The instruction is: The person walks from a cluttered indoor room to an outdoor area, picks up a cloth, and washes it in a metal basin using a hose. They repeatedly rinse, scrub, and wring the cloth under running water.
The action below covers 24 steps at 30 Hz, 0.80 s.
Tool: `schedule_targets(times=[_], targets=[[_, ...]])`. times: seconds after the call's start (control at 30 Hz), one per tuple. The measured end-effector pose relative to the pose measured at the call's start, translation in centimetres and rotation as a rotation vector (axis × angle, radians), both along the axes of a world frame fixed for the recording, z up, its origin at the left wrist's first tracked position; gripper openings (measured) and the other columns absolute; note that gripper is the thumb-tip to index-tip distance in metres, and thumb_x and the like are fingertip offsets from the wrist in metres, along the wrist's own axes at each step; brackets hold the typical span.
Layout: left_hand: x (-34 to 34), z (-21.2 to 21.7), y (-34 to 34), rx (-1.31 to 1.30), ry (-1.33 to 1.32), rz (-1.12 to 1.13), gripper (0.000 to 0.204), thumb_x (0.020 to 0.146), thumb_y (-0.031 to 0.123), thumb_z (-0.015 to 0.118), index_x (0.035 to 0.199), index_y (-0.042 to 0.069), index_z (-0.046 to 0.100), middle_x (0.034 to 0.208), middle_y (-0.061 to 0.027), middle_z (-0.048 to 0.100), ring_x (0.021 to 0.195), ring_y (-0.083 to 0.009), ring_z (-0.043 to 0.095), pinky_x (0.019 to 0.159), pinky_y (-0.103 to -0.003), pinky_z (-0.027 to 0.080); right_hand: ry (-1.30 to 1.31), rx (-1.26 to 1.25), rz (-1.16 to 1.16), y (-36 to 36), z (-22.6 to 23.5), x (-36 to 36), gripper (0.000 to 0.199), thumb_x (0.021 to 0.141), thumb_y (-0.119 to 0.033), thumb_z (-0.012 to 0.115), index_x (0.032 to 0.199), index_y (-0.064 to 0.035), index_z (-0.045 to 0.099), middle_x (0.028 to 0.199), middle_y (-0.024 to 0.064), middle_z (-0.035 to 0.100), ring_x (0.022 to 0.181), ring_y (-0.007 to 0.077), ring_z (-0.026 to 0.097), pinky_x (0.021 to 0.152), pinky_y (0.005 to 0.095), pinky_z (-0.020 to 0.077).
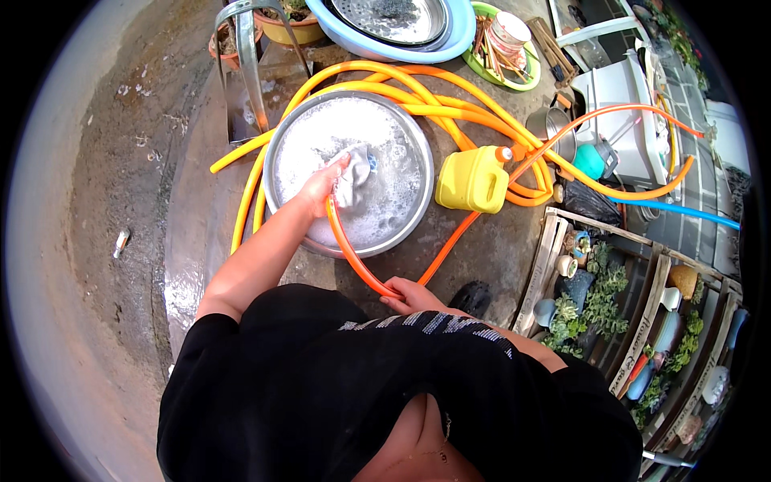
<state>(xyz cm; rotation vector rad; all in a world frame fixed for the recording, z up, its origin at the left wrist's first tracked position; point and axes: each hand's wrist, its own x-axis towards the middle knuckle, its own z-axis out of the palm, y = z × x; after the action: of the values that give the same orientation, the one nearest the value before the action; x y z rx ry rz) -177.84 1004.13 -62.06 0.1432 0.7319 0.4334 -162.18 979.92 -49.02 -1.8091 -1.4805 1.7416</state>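
In front of me stands a round metal basin [427, 173] full of water and white foam [309, 132]. My left hand [321, 186] is over the basin, its fingers closed on a wet grey cloth [351, 183] just above the suds. An orange hose [347, 247] runs over the basin's near rim, its upper end close beneath my left hand; whether that hand also touches it, I cannot tell. Close to my body, my right hand [411, 296] is wrapped round the same hose. A yellow jug [468, 178] with an orange cap stands right of the basin.
Yellow-orange hose coils [341, 74] lie behind the basin. Farther back are a blue tub [459, 32], a green basin [526, 80] and a metal dustpan-like scoop [241, 112]. Wooden planter racks [540, 273] with pots stand at right. A blue hose [683, 210] crosses the far right.
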Motion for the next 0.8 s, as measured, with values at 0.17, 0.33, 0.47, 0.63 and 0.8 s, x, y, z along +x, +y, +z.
schedule_targets(times=[0.17, 0.33, 0.47, 0.63, 0.8], targets=[[-0.8, 3.0, -0.2, 0.418, 0.706, 0.209, 0.049, 0.081, 0.023, 0.070, 0.116, -0.005, 0.051, 0.093, -0.0129, 0.066, 0.074, -0.0287, 0.065, 0.063, -0.036, 0.053, -0.195, 0.134, -0.200, -1.5, -0.2, 0.6, 0.019, 0.092, -0.020, 0.062, 0.092, -0.0032, 0.053, 0.077, 0.0085, 0.054, 0.067, 0.0219, 0.052, 0.063, 0.0312, 0.0432], [-6.1, 7.5, -0.4, 1.237, 1.405, -0.202, 0.058, 0.074, 0.023, 0.070, 0.124, 0.008, 0.045, 0.113, -0.0196, 0.057, 0.096, -0.0415, 0.060, 0.080, -0.046, 0.051, -0.153, 0.199, -0.469, 0.8, -1.0, 1.5, 0.021, 0.094, -0.022, 0.060, 0.096, -0.0030, 0.052, 0.074, 0.0079, 0.052, 0.065, 0.0155, 0.049, 0.062, 0.0298, 0.0423], [-8.9, 9.7, -1.8, 0.955, 1.607, -0.174, 0.058, 0.078, 0.028, 0.069, 0.126, 0.004, 0.047, 0.121, -0.0201, 0.054, 0.101, -0.0404, 0.060, 0.086, -0.046, 0.049, -0.137, 0.217, -0.442, 2.5, -0.8, 3.3, 0.021, 0.095, -0.023, 0.058, 0.098, -0.0035, 0.053, 0.072, 0.0043, 0.052, 0.066, 0.0119, 0.048, 0.062, 0.0290, 0.0421], [-12.8, 4.3, -3.3, 0.553, 0.790, -0.149, 0.042, 0.085, 0.026, 0.065, 0.116, -0.001, 0.058, 0.102, -0.0139, 0.067, 0.092, -0.0252, 0.066, 0.081, -0.035, 0.051, -0.108, 0.152, -0.412, 3.2, -0.1, 3.7, 0.023, 0.095, -0.025, 0.059, 0.102, -0.0037, 0.054, 0.076, 0.0041, 0.054, 0.068, 0.0129, 0.050, 0.063, 0.0283, 0.0433], [-11.4, 3.8, -5.3, 0.480, 0.745, 0.116, 0.031, 0.087, 0.019, 0.062, 0.109, -0.003, 0.062, 0.096, -0.0080, 0.068, 0.083, -0.0152, 0.065, 0.077, -0.028, 0.051, -0.192, 0.091, -0.506, 4.7, -1.2, 4.3, 0.056, 0.092, -0.030, 0.062, 0.135, -0.0047, 0.036, 0.085, 0.0065, 0.060, 0.074, 0.0134, 0.058, 0.058, 0.0266, 0.0478]])
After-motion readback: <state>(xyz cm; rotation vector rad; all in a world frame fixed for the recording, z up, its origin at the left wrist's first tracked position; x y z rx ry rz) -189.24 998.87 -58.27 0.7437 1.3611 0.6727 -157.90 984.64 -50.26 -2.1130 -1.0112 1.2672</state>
